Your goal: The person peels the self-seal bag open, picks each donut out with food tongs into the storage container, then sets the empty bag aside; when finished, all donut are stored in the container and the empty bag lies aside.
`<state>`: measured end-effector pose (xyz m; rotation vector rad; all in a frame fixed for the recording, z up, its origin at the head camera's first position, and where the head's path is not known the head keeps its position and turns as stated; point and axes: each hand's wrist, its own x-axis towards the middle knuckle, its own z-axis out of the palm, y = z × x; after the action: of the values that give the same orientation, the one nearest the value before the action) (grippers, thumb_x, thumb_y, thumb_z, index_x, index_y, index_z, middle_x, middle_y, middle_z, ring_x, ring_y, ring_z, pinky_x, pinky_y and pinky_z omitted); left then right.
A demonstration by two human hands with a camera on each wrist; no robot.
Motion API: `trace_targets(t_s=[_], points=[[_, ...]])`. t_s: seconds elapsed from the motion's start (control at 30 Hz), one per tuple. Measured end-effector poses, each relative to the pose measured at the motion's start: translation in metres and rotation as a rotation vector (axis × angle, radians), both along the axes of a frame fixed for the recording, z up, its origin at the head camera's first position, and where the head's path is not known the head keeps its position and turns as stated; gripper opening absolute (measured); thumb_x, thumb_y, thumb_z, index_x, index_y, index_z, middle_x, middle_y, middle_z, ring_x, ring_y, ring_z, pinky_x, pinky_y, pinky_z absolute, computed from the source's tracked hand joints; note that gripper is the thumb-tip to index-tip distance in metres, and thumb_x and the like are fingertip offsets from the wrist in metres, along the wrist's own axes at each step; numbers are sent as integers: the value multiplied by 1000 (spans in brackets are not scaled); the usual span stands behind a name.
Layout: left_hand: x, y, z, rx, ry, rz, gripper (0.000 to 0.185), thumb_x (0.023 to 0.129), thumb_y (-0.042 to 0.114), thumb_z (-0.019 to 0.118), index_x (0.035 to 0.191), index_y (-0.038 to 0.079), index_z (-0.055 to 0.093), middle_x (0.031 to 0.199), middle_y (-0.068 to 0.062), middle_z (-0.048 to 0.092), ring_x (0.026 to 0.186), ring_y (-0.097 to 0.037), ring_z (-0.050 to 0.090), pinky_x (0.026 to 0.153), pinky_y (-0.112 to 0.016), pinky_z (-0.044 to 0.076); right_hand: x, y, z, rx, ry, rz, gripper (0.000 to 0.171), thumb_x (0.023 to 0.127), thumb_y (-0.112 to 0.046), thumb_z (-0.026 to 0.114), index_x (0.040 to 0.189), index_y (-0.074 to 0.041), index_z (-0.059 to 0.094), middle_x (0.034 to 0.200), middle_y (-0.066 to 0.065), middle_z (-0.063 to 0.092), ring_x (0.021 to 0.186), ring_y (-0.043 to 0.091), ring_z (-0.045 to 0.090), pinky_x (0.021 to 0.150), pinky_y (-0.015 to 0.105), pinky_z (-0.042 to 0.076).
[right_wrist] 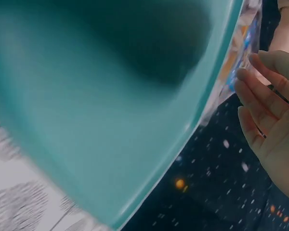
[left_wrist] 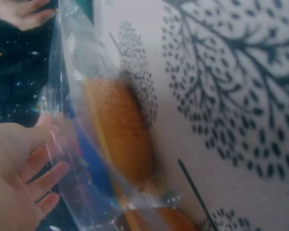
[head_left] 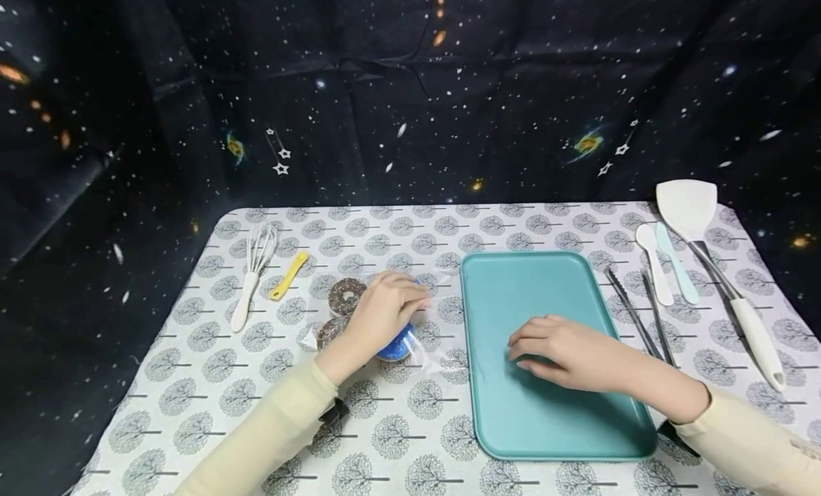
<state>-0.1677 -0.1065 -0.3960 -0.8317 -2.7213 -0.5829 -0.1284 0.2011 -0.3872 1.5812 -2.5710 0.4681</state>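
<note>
The left hand [head_left: 378, 314] lies on top of a clear bag [head_left: 410, 339] of doughnuts, just left of the teal tray [head_left: 500, 282]. Its fingers curl over the bag's upper end, seemingly pinching the film; the left wrist view shows the plastic stretched against the fingers [left_wrist: 43, 175], which fits a grip that keeps the slippery bag from sliding on the bench [head_left: 398, 225]. Inside the bag a chocolate doughnut [head_left: 346, 295] with sprinkles lies on the far side of the hand, a blue-iced one [head_left: 396, 348] peeps out below the palm beside the tray, and a third brown one [head_left: 328, 332] sits left of it, partly hidden.

The right hand [head_left: 564, 353] rests flat on the tray's floor, fingers straight and together, holding nothing. Pressing down like this probably steadies the light tray so it stays put next to the bag.

Right of the tray lie metal tongs [head_left: 641, 314], a white spoon [head_left: 653, 261], a pale blue spatula [head_left: 676, 264] and a large white turner [head_left: 712, 261], lined up side by side with handles toward the person, easy to pick up. Well left of the tray, beyond the bag, lie a whisk [head_left: 253, 271] and a small yellow tool [head_left: 288, 275].
</note>
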Motion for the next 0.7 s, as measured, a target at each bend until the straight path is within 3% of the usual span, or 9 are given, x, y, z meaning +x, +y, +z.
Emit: trace_targets(t_s=[0.13,0.3,0.5,0.7], points=[[0,-6,2,135,-10,-26,18,85,22,68,101,15,72,103,0,71,108,-19,61,105,-38,39,0,21,-3,-6,23,-63,19,79,-16,71,98,-18,68,105,-3,65,97,14,59,85,38,51],[1,-12,4,217,-55,-50,18,86,20,66,102,15,72,104,-1,71,110,-23,60,105,-41,39,1,45,-5,-32,91,-208,22,76,-17,74,97,-16,69,102,-2,67,94,17,62,83,41,52],[0,-16,7,257,-100,-39,18,87,25,65,102,17,72,105,0,70,109,-23,61,103,-38,42,2,80,-6,-53,133,-493,27,75,-20,75,100,-11,67,99,7,68,89,27,64,75,49,53],[0,-20,11,298,-146,-13,21,87,26,66,102,14,72,104,-1,70,105,-18,63,98,-33,47,5,119,-12,-36,3,-806,50,82,-35,71,115,1,58,104,24,63,87,41,60,66,57,50]])
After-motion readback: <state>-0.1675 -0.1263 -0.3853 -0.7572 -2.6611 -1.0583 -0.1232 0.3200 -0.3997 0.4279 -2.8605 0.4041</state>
